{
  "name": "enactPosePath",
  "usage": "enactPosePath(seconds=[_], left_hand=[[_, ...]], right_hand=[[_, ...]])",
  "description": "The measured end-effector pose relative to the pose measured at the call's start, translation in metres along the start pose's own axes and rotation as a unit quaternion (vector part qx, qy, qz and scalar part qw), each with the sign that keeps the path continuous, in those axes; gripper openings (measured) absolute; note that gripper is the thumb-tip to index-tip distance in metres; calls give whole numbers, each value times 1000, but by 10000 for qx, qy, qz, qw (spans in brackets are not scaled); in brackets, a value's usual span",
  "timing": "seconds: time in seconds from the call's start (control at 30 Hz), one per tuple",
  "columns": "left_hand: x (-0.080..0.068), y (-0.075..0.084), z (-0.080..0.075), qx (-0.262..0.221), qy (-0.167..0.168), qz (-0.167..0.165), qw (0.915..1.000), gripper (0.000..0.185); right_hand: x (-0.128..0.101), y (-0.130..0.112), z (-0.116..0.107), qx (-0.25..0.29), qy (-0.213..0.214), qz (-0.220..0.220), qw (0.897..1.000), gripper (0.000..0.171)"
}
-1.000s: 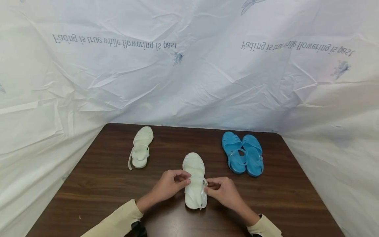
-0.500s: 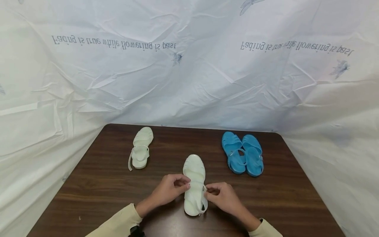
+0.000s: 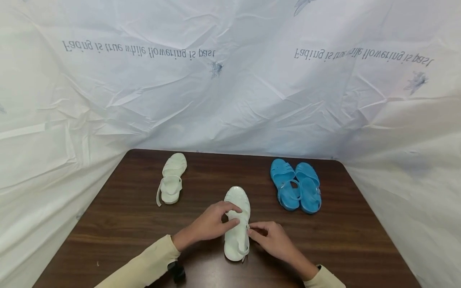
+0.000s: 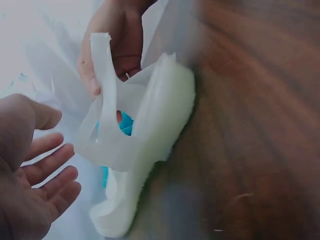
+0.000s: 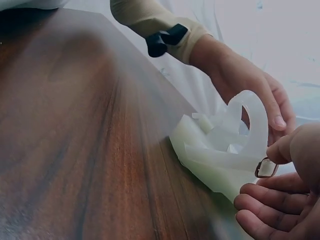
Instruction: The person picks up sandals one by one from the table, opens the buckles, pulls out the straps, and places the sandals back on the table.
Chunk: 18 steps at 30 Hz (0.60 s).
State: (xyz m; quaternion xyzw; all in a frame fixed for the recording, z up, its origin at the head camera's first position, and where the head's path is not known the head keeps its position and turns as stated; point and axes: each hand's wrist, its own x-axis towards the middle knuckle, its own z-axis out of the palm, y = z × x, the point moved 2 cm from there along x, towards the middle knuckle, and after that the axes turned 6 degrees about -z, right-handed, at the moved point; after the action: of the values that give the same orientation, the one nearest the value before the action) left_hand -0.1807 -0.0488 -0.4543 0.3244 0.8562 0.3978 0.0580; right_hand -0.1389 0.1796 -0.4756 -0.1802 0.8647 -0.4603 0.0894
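A white sandal [image 3: 237, 240] lies in the middle of the table near me, toe pointing away. Over its left side hovers my left hand [image 3: 215, 221], fingers spread and loosely bent; in the left wrist view that hand [image 4: 40, 170] stands apart from the strap with nothing in it. My right hand [image 3: 271, 239] is at the sandal's right side. The right wrist view has its thumb and fingers pinching the side of the sandal at a small metal buckle [image 5: 266, 168]. The sandal's loose ankle strap [image 4: 104, 75] curves up above the sole.
Another white sandal [image 3: 172, 184], its strap hanging out to the left, lies at the back left of the brown wooden table [image 3: 119, 224]. Two blue sandals [image 3: 285, 188] lie side by side at the back right. A white printed sheet [image 3: 230, 108] hangs behind and around the table.
My left hand has left the sandal's left edge and moved up and right over it, its fingers opening. The sandal shifted slightly toward me first. My right hand stays at the buckle side.
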Motion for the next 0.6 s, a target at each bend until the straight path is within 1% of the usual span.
enactPosePath(seconds=[0.13, 0.27, 0.4, 0.5, 0.6], left_hand=[[12, 4, 3, 397, -423, 381, 9976, 36], [22, 5, 9, 503, -863, 581, 9933, 38], [28, 4, 14, 420, -1186, 575, 9904, 41], [32, 2, 17, 323, -1313, 492, 9896, 41], [35, 1, 20, 207, -1372, 397, 9895, 40]], right_hand=[[-4, 0, -1, 40, -55, -9, 10000, 31], [-8, 1, 0, 131, -125, -55, 9998, 27], [-11, 2, 3, 222, -209, -98, 9995, 29], [-13, 3, 6, 236, -169, -114, 9995, 32], [-14, 4, 9, 156, -25, -94, 9998, 32]])
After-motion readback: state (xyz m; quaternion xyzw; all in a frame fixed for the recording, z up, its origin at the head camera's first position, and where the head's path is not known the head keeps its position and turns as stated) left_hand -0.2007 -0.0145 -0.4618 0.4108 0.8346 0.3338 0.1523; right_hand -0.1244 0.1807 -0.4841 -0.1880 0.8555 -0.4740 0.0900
